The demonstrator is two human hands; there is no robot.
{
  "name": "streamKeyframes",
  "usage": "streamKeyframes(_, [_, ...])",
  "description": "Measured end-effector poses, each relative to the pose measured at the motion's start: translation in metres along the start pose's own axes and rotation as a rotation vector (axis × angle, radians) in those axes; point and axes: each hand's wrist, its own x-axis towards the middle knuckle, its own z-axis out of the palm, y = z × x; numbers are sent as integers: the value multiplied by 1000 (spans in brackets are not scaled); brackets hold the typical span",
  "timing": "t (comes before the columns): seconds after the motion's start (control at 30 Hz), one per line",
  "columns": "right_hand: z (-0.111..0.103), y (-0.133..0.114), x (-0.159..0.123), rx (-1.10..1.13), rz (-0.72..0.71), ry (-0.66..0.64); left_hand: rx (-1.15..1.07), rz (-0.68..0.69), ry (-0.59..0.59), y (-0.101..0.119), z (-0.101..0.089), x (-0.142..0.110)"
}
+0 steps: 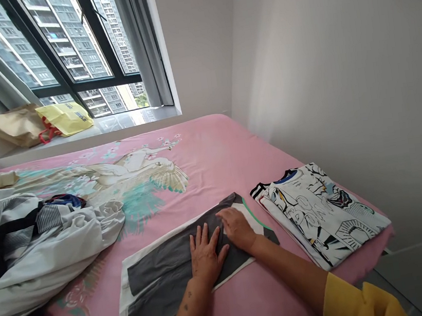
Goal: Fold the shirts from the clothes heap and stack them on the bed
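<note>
A dark grey and white shirt (160, 273) with green trim along its neckline lies spread on the bed, its sides folded in to a long strip. My left hand (207, 254) rests palm down on the middle of it, fingers spread. Closer to the neckline, my right hand (238, 228) touches the cloth with loosely bent fingers that point left. No fabric shows gripped in either hand. The right palm and part of its fingers are hidden from view.
A stack of folded white printed shirts (315, 211) sits at the bed's right edge. On the left is a heap of loose clothes (70, 244). Pink bedding (210, 153) with bird prints covers the bed. Paper and yellow bags (68, 117) stand on the windowsill.
</note>
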Motion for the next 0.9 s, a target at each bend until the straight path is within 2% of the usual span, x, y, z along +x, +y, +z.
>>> streamKeyframes(0.07, [-13,18,11,16,194,-12,2,5,12,2,-1,-3])
streamKeyframes(0.13, [-26,38,27,27,307,-64,-7,9,29,4,-1,-2])
streamKeyframes(0.23, [-37,58,50,55,361,-204,-32,28,39,7,2,2])
streamKeyframes(0.37, [-35,68,71,92,440,-439,-71,10,61,6,6,8])
streamKeyframes(0.47, [-33,71,80,73,466,-513,-119,20,79,2,3,8])
streamKeyframes(0.57, [-36,73,85,-6,461,-475,-140,61,45,1,-3,4])
streamKeyframes(0.67, [-41,65,83,-125,440,-341,-152,89,-17,1,-8,-1])
streamKeyframes(0.73, [-42,51,76,-184,405,-240,-159,76,1,-4,-10,-4])
streamKeyframes(0.8, [-39,32,64,-197,327,-174,-141,22,41,-16,-13,-8])
streamKeyframes(0.9, [-27,9,47,-175,55,-218,-51,-103,12,-41,-21,-14])
